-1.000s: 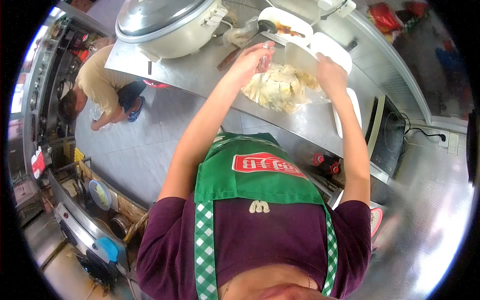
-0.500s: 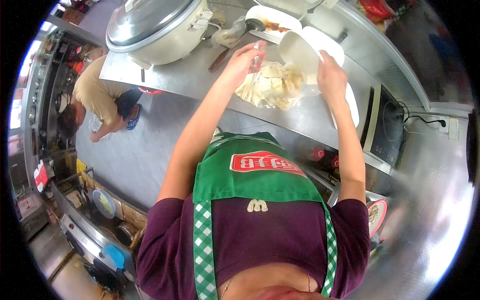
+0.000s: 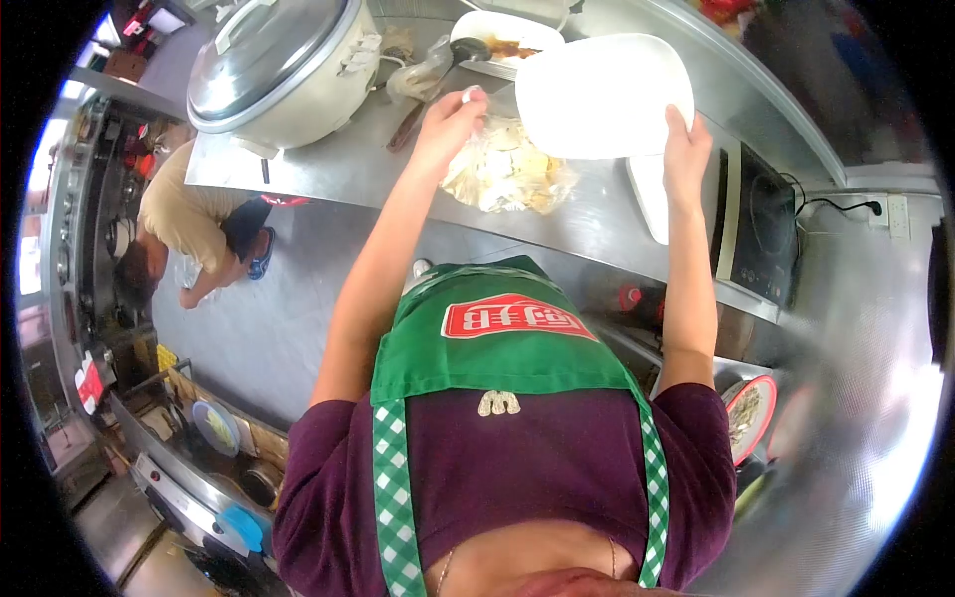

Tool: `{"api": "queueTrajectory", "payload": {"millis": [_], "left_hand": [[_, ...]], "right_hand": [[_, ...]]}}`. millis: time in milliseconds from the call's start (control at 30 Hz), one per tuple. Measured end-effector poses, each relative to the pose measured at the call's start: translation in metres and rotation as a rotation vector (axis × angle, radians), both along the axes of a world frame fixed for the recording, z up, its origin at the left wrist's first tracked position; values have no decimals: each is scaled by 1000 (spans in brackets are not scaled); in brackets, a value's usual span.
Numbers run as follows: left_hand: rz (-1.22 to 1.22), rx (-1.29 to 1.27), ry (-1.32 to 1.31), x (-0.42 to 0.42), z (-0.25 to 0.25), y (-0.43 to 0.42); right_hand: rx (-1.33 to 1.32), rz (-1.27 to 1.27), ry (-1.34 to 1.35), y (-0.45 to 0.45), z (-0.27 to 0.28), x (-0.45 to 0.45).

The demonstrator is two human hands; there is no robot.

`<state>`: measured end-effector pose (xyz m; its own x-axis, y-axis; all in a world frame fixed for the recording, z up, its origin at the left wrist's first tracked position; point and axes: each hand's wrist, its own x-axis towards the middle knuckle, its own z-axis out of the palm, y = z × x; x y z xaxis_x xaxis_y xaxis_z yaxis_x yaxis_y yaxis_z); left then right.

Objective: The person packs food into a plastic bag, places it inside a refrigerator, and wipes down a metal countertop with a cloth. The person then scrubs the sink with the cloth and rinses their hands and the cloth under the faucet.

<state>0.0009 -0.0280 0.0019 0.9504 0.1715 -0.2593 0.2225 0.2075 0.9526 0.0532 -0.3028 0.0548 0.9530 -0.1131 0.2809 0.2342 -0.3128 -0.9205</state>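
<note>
My right hand (image 3: 686, 157) is closed on the edge of a white rounded rectangular plate (image 3: 607, 95), lifted and tilted over the counter, its broad face bare. My left hand (image 3: 453, 131) is closed at the upper edge of a clear plastic bag (image 3: 509, 164), which lies on the metal counter. Pale, flat, yellowish-white pieces fill the bag; their exact kind cannot be made out. Another white dish (image 3: 649, 199) lies partly hidden behind the raised plate and my right wrist.
A large lidded cooker (image 3: 298, 90) stands at the counter's left. Behind my hands are a sauce-stained white dish (image 3: 509, 42) and a dark ladle (image 3: 466, 52). An induction hob (image 3: 766, 239) is to the right. Another person (image 3: 204, 219) bends down at the left.
My right hand has swung the plate up and right, away from the bag, turning its broad face into view. My left hand stays at the bag, shifted slightly left in the picture.
</note>
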Motion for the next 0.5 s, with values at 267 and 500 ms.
{"api": "queueTrajectory", "payload": {"millis": [267, 500], "left_hand": [[12, 1208, -791, -17, 25, -74], [-167, 1308, -921, -7, 5, -97]], "right_hand": [[246, -56, 57, 0, -13, -7], [250, -74, -24, 8, -15, -6]]}}
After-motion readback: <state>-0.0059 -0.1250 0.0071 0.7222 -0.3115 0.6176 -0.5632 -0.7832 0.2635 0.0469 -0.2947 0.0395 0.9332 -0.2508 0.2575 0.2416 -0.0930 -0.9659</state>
